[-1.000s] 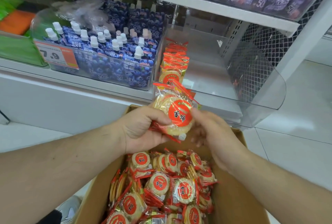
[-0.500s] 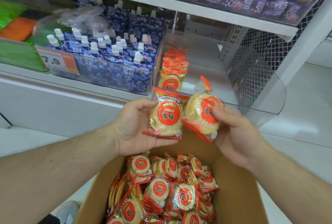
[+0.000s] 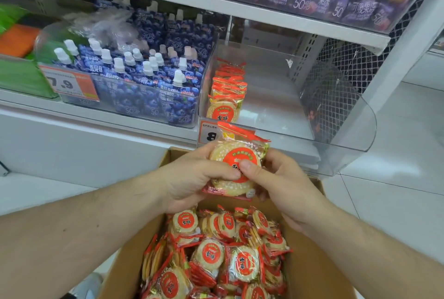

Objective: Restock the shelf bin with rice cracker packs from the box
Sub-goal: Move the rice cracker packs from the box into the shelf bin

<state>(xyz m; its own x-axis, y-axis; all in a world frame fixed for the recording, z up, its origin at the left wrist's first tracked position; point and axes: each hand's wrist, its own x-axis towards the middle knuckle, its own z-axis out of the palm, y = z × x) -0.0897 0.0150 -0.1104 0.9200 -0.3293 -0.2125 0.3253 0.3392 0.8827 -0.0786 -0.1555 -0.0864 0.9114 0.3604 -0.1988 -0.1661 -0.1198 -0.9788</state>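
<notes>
- At the bottom centre of the frame, the box point(image 3: 310, 272) remained heaped with rice cracker packs point(image 3: 230, 258); most restocking looked undone.
- Above it, mid-frame, the left hand point(image 3: 192, 178) and right hand point(image 3: 281, 183) both pinched a held pack point(image 3: 236, 166).
- Farther up, the clear shelf bin point(image 3: 346, 116) held only one row point(image 3: 227, 92) at its left side.
- Upper left, blue jelly pouches point(image 3: 144, 77) stood alongside; nothing blocked the bin's opening.
</notes>
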